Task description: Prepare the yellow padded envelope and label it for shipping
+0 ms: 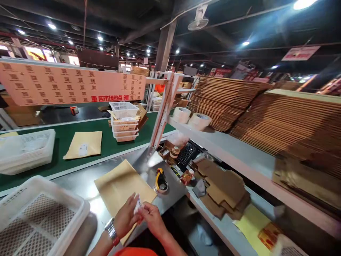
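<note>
Both hands, left and right, nearly closed, fingertips pinching a small white label between them, low over a tan padded envelope lying flat on the metal tabletop. Tape dispenser sits just right of the envelope; white plastic basket to its left, green conveyor belt beyond.

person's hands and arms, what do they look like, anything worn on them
Both the left hand and right hand are gloveless, the visible forearms sleeveless. The left wrist wears a silver, metal-banded watch with a red band beside it.
</note>
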A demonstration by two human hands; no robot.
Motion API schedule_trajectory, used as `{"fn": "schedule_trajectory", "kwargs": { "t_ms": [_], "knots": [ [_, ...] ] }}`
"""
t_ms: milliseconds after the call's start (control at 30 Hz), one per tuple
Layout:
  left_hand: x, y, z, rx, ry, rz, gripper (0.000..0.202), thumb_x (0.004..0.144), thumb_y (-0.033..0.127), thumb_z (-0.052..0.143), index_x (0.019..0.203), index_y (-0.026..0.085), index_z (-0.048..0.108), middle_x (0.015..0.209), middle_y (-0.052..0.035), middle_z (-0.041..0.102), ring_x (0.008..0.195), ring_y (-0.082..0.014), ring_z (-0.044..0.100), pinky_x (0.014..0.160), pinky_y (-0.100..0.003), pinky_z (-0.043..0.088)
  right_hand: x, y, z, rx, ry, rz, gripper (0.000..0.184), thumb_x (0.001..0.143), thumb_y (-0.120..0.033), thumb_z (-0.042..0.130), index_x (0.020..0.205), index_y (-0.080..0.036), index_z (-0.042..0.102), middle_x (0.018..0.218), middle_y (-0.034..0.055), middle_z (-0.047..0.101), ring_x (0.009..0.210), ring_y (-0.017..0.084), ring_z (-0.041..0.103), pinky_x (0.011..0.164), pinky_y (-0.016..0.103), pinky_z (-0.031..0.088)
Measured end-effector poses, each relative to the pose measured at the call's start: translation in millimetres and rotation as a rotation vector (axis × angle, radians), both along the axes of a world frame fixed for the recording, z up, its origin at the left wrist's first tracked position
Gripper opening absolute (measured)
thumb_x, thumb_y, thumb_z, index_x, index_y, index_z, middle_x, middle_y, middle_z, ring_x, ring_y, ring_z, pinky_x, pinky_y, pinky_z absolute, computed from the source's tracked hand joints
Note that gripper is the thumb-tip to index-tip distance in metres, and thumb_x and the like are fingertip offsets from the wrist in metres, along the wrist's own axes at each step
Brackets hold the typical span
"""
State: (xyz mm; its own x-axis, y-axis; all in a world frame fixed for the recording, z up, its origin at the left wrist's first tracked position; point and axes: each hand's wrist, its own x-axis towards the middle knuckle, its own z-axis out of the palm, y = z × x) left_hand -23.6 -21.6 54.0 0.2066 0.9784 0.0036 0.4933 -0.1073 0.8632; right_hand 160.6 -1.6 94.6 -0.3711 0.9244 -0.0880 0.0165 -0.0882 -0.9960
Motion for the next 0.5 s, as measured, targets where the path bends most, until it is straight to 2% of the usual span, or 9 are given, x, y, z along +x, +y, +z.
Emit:
{"fn": "schedule_trajectory", "kwargs": {
  "t_ms": [67,100,133,200,233,300,367,500],
  "knots": [
    [20.9,0.6,1.4,-0.061,-0.167,0.148,0.115,0.077,0.06,0.085,0.172,0.016,0.039,0.18,-0.0256,0.037,0.164,-0.046,0.041,0.133,-0.062,0.042,22.0,-2.0,1.1,-0.058,0.091,-0.135,0.055,0.086,-0.075,0.079,0.083,-0.02,0.08,0.074,0.0021,0.075,0.07,0.019,0.065,0.074,0.034,0.054],
    [32.0,0.7,3.6,-0.119,-0.269,0.214,0.125,0.071,0.061,0.091,0.172,0.013,0.037,0.178,-0.0297,0.038,0.16,-0.048,0.047,0.126,-0.062,0.05,31.4,-3.6,2.2,-0.086,0.151,-0.196,0.053,0.086,-0.073,0.081,0.088,-0.02,0.082,0.078,0.0029,0.078,0.074,0.02,0.068,0.08,0.035,0.055],
    [44.0,0.8,6.7,-0.189,-0.377,0.253,0.126,0.068,0.064,0.093,0.17,0.012,0.04,0.172,-0.0318,0.046,0.151,-0.0474,0.057,0.115,-0.058,0.059,39.6,-5.6,3.4,-0.115,0.213,-0.244,0.052,0.086,-0.072,0.081,0.094,-0.021,0.084,0.082,0.0039,0.08,0.079,0.022,0.07,0.085,0.037,0.056],
    [69.6,0.9,14.5,-0.33,-0.561,0.238,0.104,0.069,0.069,0.091,0.15,0.011,0.062,0.143,-0.0284,0.073,0.117,-0.0388,0.078,0.086,-0.045,0.068,52.9,-10.8,5.5,-0.172,0.305,-0.296,0.054,0.084,-0.072,0.083,0.101,-0.021,0.086,0.085,0.0056,0.082,0.084,0.025,0.073,0.088,0.04,0.057],
    [81.9,0.9,18.7,-0.376,-0.614,0.206,0.088,0.069,0.071,0.089,0.131,0.01,0.074,0.12,-0.0232,0.082,0.097,-0.0327,0.081,0.075,-0.038,0.067,58.7,-13.9,6.0,-0.196,0.326,-0.307,0.055,0.082,-0.073,0.084,0.1,-0.021,0.086,0.084,0.0062,0.083,0.083,0.026,0.073,0.085,0.041,0.057],
    [102.4,0.9,27.2,-0.416,-0.641,0.166,0.068,0.068,0.073,0.089,0.094,0.011,0.082,0.083,-0.0132,0.082,0.069,-0.0232,0.074,0.061,-0.031,0.059,70.8,-20.8,6.3,-0.228,0.343,-0.323,0.056,0.08,-0.074,0.085,0.096,-0.021,0.087,0.084,0.0066,0.083,0.081,0.026,0.073,0.08,0.039,0.056],
    [116.2,1.0,34.3,-0.41,-0.628,0.204,0.061,0.064,0.071,0.091,0.078,0.013,0.081,0.07,-0.0098,0.079,0.059,-0.0202,0.068,0.057,-0.03,0.055,85.2,-28.5,6.3,-0.262,0.357,-0.353,0.055,0.08,-0.074,0.086,0.095,-0.021,0.087,0.087,0.0069,0.083,0.08,0.025,0.073,0.078,0.037,0.056],
    [131.1,0.8,41.8,-0.402,-0.61,0.325,0.058,0.057,0.069,0.093,0.075,0.014,0.083,0.071,-0.0094,0.081,0.055,-0.02,0.066,0.055,-0.031,0.055,116.4,-42.6,6.6,-0.387,0.353,-0.361,0.054,0.076,-0.07,0.091,0.094,-0.019,0.086,0.092,0.0093,0.085,0.082,0.022,0.076,0.077,0.033,0.055]
  ]
}}
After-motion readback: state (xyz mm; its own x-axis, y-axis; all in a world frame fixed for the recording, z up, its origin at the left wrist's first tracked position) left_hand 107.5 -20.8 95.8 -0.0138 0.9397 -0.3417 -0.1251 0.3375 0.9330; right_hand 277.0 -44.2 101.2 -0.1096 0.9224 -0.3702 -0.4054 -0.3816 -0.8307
